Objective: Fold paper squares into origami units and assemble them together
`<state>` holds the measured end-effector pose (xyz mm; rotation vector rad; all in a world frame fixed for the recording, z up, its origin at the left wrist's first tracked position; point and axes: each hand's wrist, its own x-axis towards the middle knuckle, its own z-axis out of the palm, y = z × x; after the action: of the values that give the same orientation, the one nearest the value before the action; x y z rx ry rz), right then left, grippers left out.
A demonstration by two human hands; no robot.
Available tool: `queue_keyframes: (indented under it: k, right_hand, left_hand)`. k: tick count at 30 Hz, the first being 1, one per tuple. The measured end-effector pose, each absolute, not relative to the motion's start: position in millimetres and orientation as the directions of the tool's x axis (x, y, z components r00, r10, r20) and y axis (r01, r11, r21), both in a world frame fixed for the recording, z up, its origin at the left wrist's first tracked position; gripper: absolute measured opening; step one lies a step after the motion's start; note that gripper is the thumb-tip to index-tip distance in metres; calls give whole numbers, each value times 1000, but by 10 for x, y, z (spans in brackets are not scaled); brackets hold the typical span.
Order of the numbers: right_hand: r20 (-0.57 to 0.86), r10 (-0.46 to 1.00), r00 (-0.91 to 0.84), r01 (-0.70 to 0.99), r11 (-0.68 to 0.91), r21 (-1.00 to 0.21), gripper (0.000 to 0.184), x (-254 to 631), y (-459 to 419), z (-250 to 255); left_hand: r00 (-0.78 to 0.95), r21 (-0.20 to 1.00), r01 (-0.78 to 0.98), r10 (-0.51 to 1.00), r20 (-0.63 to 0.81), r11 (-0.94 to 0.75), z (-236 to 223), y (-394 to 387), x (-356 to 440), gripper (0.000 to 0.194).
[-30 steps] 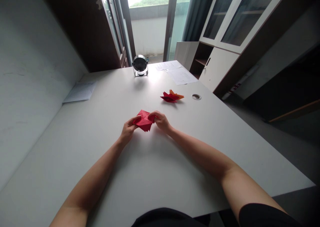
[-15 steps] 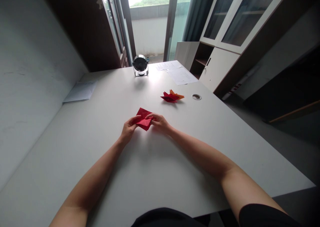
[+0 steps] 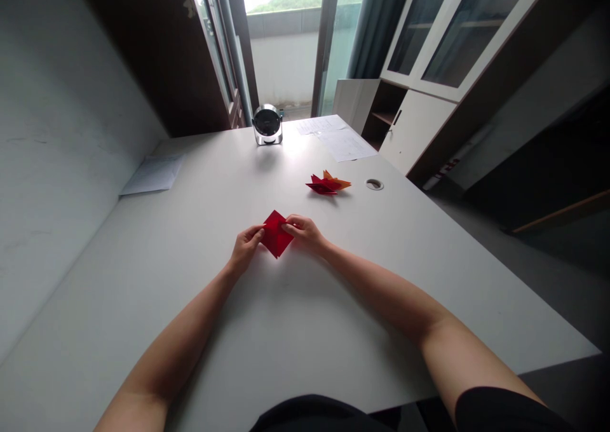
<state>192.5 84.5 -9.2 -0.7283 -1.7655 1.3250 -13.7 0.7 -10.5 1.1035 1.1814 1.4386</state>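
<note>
A folded piece of red paper [image 3: 277,234], now a small diamond shape, lies low over the white table [image 3: 295,317] between my two hands. My left hand [image 3: 246,246] pinches its left corner with closed fingers. My right hand [image 3: 305,231] pinches its right corner with fingertips pressed together. Farther back and to the right, finished red and orange folded paper pieces [image 3: 328,183] rest on the table, out of reach of either hand.
A small round desk fan [image 3: 267,124] stands at the table's far end. White sheets [image 3: 339,137] lie at the back right, another sheet [image 3: 153,174] at the left by the wall. A cable hole [image 3: 374,184] sits near the right edge. Cabinets stand beyond.
The red paper has been flattened from a wider, open shape into a compact diamond. Both hands stayed on it and drew slightly closer together.
</note>
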Motion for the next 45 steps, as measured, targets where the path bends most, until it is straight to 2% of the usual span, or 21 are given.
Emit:
queue_keyframes:
  k: [3,8,10,13,17,27,33,38,45]
  right_hand:
    - [192,832,-520,3,226,-974,44,1925,822,-94]
    - [222,837,-500,-89,206,-975,37,1904,814,-84]
    - [221,840,-495,-94,202,-975,39,1900,816,-74]
    - [215,842,-494,-57,215,-975,46,1907,808,-48]
    - [200,846,-494,15,238,-971,39,1916,783,-6]
    - [183,827,-531,117,286,-951,43,1917,780,-23]
    - [201,740,-642,159,385,-909,44,1920,738,-12]
    - [177,663,-727,167,422,-891,43,1897,675,21]
    - [178,653,-736,185,447,-875,43,1886,664,25]
  left_hand:
    - [-145,989,-96,984,102,-117,-87,2,-119,38]
    - [-101,990,-97,991,90,-100,-29,-20,-94,64]
    - [-90,990,-103,993,82,-91,-24,-22,-91,68]
    - [-94,990,-107,992,79,-89,-39,-17,-86,60]
    - [-74,992,-98,995,71,-78,-55,-18,-79,50]
    - [-7,997,-62,999,41,-42,-55,-49,-78,43]
    - [-13,1000,-20,1000,22,-22,-8,-73,-71,39]
    - [-21,997,48,998,62,-61,28,-87,-55,33]
    - [-58,991,101,994,91,-85,57,-87,-67,30]
